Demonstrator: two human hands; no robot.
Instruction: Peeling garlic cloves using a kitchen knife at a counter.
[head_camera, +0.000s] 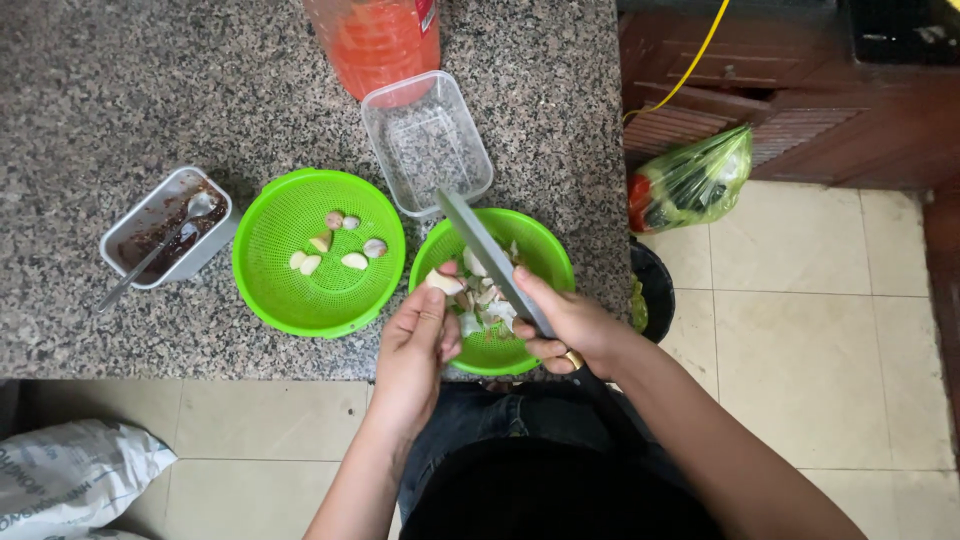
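My left hand pinches a garlic clove over a green strainer bowl that holds garlic peels and cloves. My right hand grips a knife by its handle, the long grey blade pointing away across that bowl, close to the clove. To the left sits a larger green strainer with several peeled garlic cloves lying in it. Both strainers rest on a speckled granite counter.
A clear empty plastic tub and an orange plastic jar stand behind the bowls. A grey tub with dark paste and a spoon is at left. A green bag of vegetables, a dark bin and a white sack lie on the tiled floor.
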